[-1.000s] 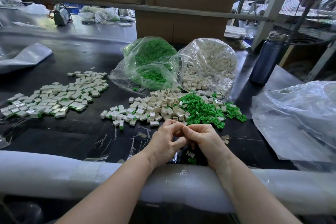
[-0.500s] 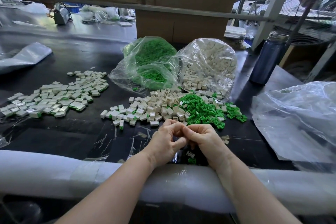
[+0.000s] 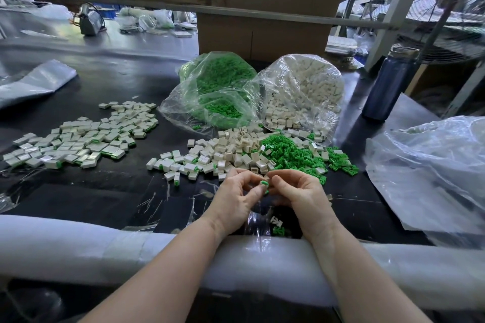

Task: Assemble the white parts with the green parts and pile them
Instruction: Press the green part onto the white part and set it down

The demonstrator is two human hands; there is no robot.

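- Both hands meet just above the near edge of the black desk; the left hand and right hand have their fingers curled, pinching one small green part between their fingertips
- Whether a white part sits in that grip too cannot be told
- Just beyond the hands lies a loose heap of white parts, touching a heap of green parts on its right side
- A few stray green pieces lie on the desk under the wrists, beside the foam padding along the near edge
- Toward the left edge lies the spread of finished pieces, flat white blocks with green showing at one side
- Further back stand two clear bags, the green bag to the left and touching the white bag
- No writing can be read on the parts or bags; faint print on the cardboard box behind is too small to make out
- A dark blue bottle stands toward the right edge
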